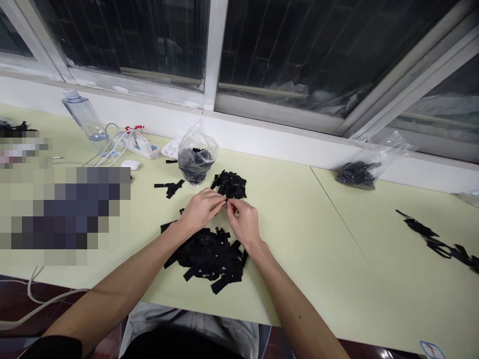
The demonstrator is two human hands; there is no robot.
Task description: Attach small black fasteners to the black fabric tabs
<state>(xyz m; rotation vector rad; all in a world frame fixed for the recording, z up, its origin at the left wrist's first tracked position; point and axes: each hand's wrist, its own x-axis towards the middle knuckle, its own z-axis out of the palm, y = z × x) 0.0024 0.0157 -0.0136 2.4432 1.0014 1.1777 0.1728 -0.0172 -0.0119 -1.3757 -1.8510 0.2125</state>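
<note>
My left hand (202, 208) and my right hand (242, 218) meet over the table, fingertips pinched together on a small black piece (226, 200) that is mostly covered by the fingers. Just beyond them lies a compact heap of black fabric pieces (231, 183). Below my wrists spreads a larger, looser pile of black fabric strips (211, 257), some bearing small white marks. A few black strips (172, 188) lie apart, left of the far heap.
A clear plastic bag of black pieces (197, 162) stands behind the far heap; another bag (359, 172) rests by the window. Left are a water bottle (85, 117), a power strip (140, 145) with cables and a white case (130, 164). More black strips (437, 239) lie right.
</note>
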